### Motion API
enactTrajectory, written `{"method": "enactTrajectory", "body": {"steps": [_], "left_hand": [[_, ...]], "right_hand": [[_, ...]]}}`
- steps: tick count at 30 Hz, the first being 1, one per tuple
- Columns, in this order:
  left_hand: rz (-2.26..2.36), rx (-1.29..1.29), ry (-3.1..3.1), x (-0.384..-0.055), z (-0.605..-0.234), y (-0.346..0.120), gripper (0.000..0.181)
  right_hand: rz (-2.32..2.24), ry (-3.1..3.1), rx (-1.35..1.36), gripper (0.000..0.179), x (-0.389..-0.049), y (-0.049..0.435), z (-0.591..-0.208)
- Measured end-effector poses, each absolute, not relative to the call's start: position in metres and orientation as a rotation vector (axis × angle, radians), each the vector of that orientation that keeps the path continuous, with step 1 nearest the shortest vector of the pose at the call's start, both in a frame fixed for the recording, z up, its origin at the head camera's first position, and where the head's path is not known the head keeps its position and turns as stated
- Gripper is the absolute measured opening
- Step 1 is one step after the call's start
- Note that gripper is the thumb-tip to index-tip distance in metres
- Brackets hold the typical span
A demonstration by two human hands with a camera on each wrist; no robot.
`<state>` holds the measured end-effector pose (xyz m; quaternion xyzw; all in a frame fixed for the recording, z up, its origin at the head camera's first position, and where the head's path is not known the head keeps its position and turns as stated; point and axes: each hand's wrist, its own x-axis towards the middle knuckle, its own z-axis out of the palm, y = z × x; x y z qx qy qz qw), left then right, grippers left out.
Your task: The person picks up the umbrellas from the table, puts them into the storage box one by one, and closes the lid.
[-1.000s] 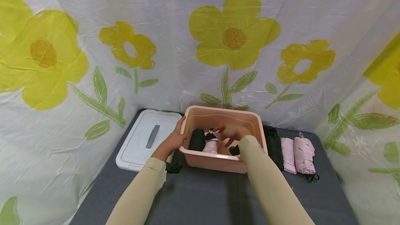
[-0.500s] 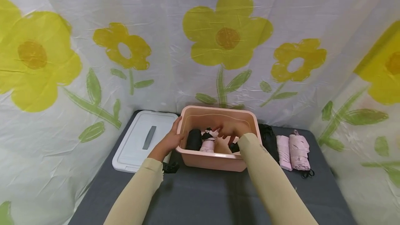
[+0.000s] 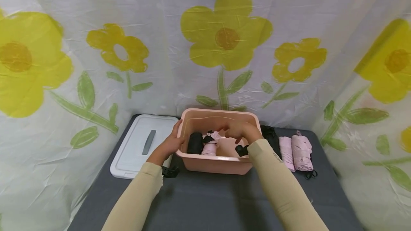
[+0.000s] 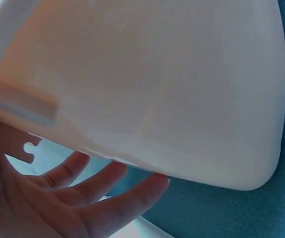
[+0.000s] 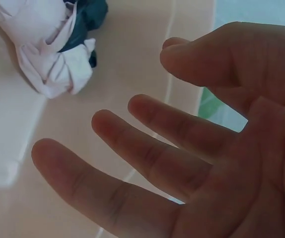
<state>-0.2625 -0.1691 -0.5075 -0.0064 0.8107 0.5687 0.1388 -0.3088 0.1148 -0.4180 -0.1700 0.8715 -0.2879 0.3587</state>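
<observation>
A pink plastic storage bin (image 3: 213, 165) stands in the middle of the table. My left hand (image 3: 170, 143) holds its left rim, the thumb over the edge and the fingers (image 4: 127, 201) along the outer wall. Inside the bin, on the left, lies a black rolled bundle (image 3: 194, 143). Beside it is a pink rolled fabric bundle (image 3: 209, 148) with a black part at its far end. My right hand (image 3: 239, 130) hovers inside the bin, right of the pink bundle. In the right wrist view its fingers (image 5: 152, 158) are spread, with nothing between them and the thumb.
A white lid (image 3: 131, 152) with a grey handle lies left of the bin. To the right lie a black bundle (image 3: 271, 138), a narrow pink roll (image 3: 286, 152) and a thicker pink roll (image 3: 302, 152) with black loops. A flowered curtain (image 3: 170, 81) hangs behind the table.
The head view has turned slightly right, so everything sits further left in it. My right hand has lifted a little within the bin. The left hand stays on the rim.
</observation>
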Motion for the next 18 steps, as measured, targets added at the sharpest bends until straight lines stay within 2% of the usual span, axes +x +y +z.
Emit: {"method": "enactTrajectory", "body": {"steps": [18], "left_hand": [[1.631,0.03,2.324,-0.269,-0.511,-0.173,0.088]], "right_hand": [[-0.469,2.514,-0.771,0.056,-0.287,0.138,-0.385]]}}
